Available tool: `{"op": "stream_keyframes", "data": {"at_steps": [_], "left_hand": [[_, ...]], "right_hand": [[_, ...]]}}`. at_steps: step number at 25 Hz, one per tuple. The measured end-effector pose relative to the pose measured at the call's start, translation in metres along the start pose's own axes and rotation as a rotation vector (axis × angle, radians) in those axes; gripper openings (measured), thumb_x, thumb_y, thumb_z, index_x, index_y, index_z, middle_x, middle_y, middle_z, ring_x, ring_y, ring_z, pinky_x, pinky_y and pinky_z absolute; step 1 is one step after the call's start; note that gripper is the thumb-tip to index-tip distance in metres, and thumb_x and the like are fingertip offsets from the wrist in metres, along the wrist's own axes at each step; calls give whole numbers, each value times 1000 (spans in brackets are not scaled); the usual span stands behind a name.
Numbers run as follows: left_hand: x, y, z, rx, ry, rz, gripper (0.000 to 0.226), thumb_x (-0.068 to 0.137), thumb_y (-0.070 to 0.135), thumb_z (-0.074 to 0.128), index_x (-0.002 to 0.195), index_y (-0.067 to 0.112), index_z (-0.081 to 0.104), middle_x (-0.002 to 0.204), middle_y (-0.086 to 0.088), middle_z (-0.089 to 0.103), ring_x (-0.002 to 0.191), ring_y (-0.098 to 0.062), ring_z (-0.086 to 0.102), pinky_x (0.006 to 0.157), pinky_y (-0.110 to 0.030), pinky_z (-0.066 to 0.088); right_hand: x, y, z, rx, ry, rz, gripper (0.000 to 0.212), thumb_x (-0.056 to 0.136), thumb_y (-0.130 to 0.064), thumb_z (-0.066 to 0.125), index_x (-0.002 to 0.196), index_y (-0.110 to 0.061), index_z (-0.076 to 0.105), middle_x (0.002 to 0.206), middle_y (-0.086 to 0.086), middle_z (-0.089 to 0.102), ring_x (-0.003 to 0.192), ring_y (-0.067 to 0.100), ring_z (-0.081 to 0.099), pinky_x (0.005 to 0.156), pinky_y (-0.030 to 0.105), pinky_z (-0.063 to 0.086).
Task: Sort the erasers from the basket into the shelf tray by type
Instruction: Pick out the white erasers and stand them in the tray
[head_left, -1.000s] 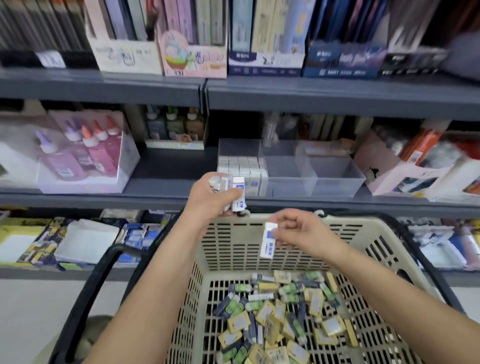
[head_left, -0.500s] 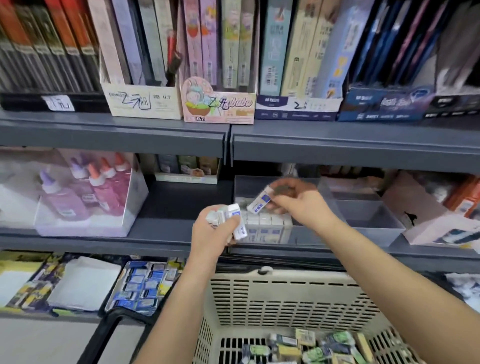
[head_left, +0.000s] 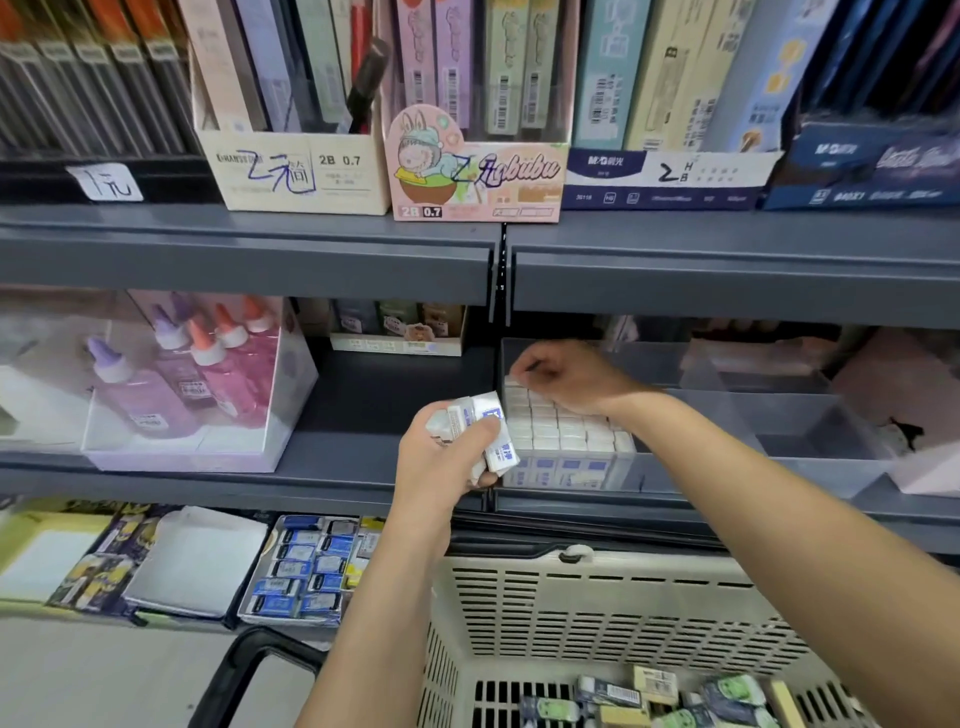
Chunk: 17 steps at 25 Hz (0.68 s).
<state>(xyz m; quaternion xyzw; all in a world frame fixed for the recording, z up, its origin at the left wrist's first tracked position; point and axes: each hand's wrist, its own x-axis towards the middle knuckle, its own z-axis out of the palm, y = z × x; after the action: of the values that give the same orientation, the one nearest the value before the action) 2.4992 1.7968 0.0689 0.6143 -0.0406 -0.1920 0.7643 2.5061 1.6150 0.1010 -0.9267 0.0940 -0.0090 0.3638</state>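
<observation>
Grey metal shelves (head_left: 249, 254) above and behind the grip, pencil display boxes (head_left: 298, 174) on top; pale floor (head_left: 93, 675) lower left of it

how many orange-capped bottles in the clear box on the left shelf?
3, in a diagonal row inside the clear box: front bottle, middle bottle, back bottle. Purple-capped bottles stand left of them; more could be hidden behind.

The right hand (head_left: 566, 376) curls over the back row of stacked erasers (head_left: 561, 431) in the shelf tray (head_left: 831, 467). Its fingers (head_left: 524, 366) are turned under, so whether they pinch anything cannot be told. The left hand (head_left: 441, 462) covers the lower part of its bundle of white erasers (head_left: 483, 421); their count is unclear and their blue print is too blurred to read. The bottom edge cuts off the basket (head_left: 597, 613) and most of its mixed erasers (head_left: 649, 696).
</observation>
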Motion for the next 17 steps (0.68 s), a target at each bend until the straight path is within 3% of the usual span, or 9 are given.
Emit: {"op": "stream_keyframes", "data": {"at_steps": [4, 7, 10, 14, 17], "left_hand": [[0, -1, 1, 26, -64, 20, 24, 80, 13, 70, 100, 19, 58, 72, 6, 71, 66, -14, 68, 53, -24, 51], [-1, -1, 1, 37, -87, 33, 25, 80, 14, 71, 101, 18, 59, 75, 4, 70, 68, -16, 68, 54, -25, 51], [-1, 0, 1, 47, -112, 50, 25, 80, 14, 71, 101, 17, 59, 80, -1, 71, 69, -17, 67, 55, -27, 51], [-1, 0, 1, -106, -89, 7, 17, 85, 10, 64, 100, 14, 57, 80, -5, 71, 67, -17, 67, 51, -24, 50], [3, -1, -1, -115, -32, -5, 12, 87, 7, 60, 94, 16, 57, 75, -3, 68, 63, -14, 65, 54, -27, 51]], "right_hand": [[-7, -7, 0, -131, 2, -25, 22, 95, -26, 46, 107, -23, 64, 107, -6, 66, 93, 8, 58, 81, 22, 43], [-24, -20, -1, 42, 128, -46, 17, 92, -34, 50, 96, -29, 66, 83, -14, 68, 80, 5, 62, 77, 24, 49], [-41, -33, 1, 211, -20, -74, 9, 89, -31, 58, 85, -31, 66, 56, -15, 64, 55, -3, 59, 59, 14, 49], [-48, -37, -5, 242, -28, -30, 10, 89, -18, 58, 83, -23, 63, 58, -11, 63, 47, -5, 57, 49, 11, 45], [-51, -32, -8, 327, 0, 4, 17, 91, -12, 55, 81, -25, 61, 49, -10, 61, 41, -3, 52, 42, 12, 40]]}}
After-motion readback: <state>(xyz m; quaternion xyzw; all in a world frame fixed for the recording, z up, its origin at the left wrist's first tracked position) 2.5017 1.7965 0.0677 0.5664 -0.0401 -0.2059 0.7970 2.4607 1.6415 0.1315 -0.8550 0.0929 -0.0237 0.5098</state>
